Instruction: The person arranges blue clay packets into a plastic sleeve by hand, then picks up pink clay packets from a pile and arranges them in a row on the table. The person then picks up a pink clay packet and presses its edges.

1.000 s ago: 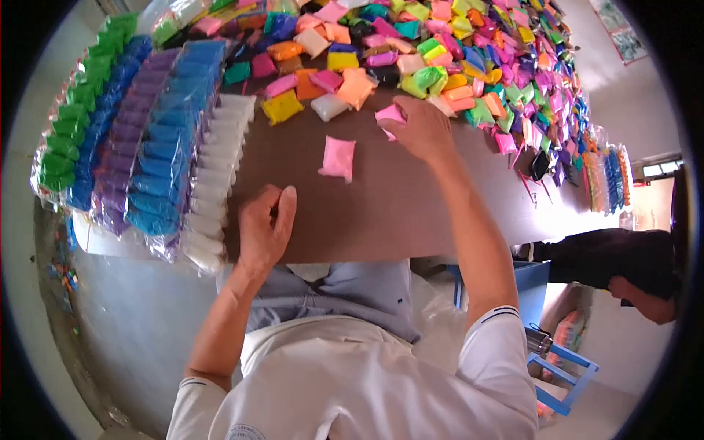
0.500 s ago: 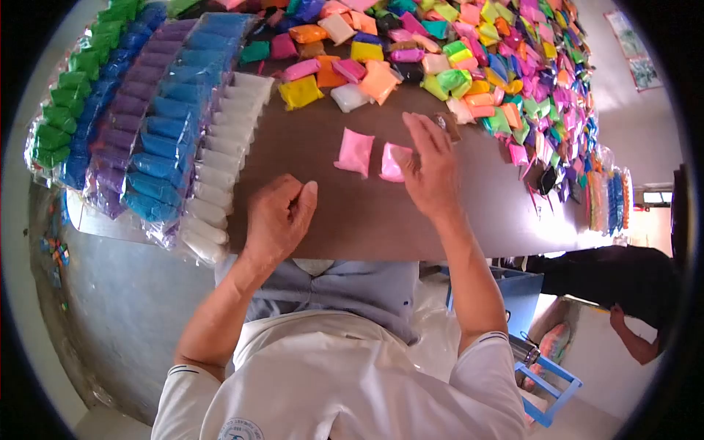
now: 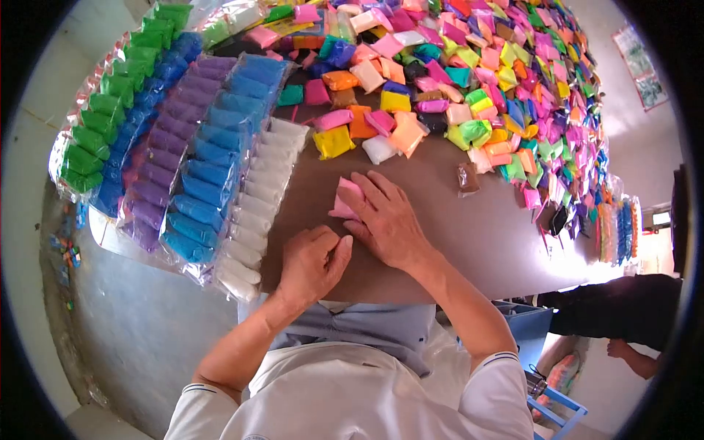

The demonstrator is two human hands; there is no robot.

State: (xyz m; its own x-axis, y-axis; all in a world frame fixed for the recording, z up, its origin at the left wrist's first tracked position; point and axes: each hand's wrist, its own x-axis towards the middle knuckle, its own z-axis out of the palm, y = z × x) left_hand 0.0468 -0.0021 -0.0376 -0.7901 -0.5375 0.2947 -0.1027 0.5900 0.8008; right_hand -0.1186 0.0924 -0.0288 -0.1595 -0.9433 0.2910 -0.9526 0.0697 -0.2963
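Note:
On the brown table, a pink packet (image 3: 343, 203) lies partly under the fingers of my right hand (image 3: 386, 220), which is spread flat with its palm down. The second pink packet cannot be made out; my right hand covers that area. My left hand (image 3: 312, 262) is curled near the table's front edge, just left of my right hand, its thumb against the bent fingers. Whether anything is inside it is hidden. A brown packet (image 3: 467, 179) rests by itself to the right, beyond my right hand.
Long clear bags of white rolls (image 3: 253, 213), blue rolls (image 3: 198, 198), purple rolls (image 3: 158, 172) and green rolls (image 3: 95, 139) line the left side. A large heap of coloured packets (image 3: 469, 88) covers the back and right. A person in dark clothes (image 3: 616, 312) is at the far right.
My right hand has moved left onto the pink packets, and my left hand has come closer to it. The view has shifted, and the brown packet now shows fully.

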